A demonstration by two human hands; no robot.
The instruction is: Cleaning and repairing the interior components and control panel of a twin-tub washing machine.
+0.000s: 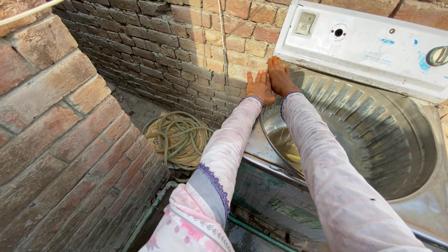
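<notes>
Brick walls (154, 51) fill the left and far side of the scene, one running along the far edge and a nearer one rising at the left, with a narrow gap of ground between them. On the right stands a washer (275, 154), its top a sheet of worn metal. Its drum (373, 135) is a wide, ribbed steel bowl, open to view, sunk into the top and taking up most of the right half. Along the far right edge lies the white control panel (368, 44), tilted, with a small square switch, a round hole and a knob at its right end.

On the ground between the wall and the washer, left of the arms, lies a coiled hose (179, 137), pale green, resting on a round flat base. A thin green pipe (254, 231) runs along the wet ground at the near edge, under the washer's side.

Both arms reach far, in pale pink patterned sleeves with purple trim at the cuffs. The left hand (260, 87) lies flat, fingers straight and together, palm down on the far left corner of the washer's rim, holding nothing. The right hand (281, 77) lies just beside it, touching it, also flat with fingers outstretched, fingertips at the panel's near left corner, gripping nothing.
</notes>
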